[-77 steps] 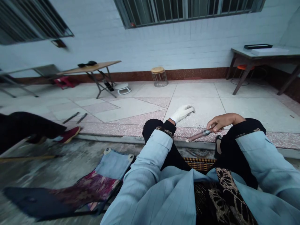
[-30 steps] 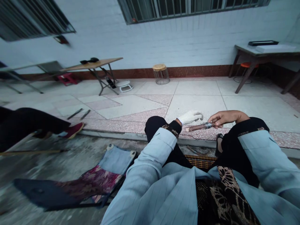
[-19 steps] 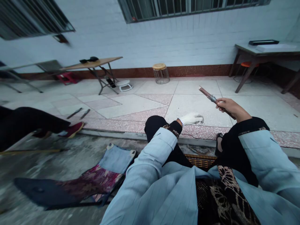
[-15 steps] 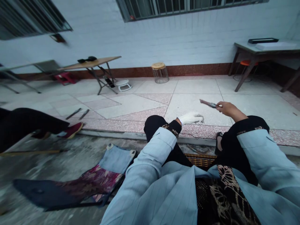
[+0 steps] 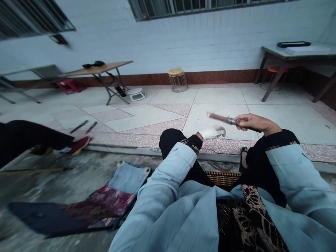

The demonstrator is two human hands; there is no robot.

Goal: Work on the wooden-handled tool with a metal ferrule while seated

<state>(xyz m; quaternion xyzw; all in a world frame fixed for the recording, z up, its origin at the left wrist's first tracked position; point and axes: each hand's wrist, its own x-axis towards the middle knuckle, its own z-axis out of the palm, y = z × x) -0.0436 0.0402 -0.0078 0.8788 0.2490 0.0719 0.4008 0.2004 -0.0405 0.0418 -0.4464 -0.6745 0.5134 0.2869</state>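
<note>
R hand (image 5: 252,121), R of frame ctr, is shifting L vs 0.5 s ago. Brown rod (image 5: 218,117) in its grip is pointing L, flatter than 0.6 s ago, tip blurring; it's no longer slanting down-L as at 2.6 s ago, & its tip is now showing above L gloved hand (image 5: 211,133). That glove is blurring too, sitting lower & farther R than 2.6 s ago. Barred window (image 5: 34,17) is edging twd upper L corner as view's drifting.

Two barred windows (image 5: 181,7) are in the white wall (image 5: 223,42). A round stool (image 5: 175,72) and a folding table (image 5: 115,65) stand on the pale tile floor (image 5: 220,96). The light is dim.
</note>
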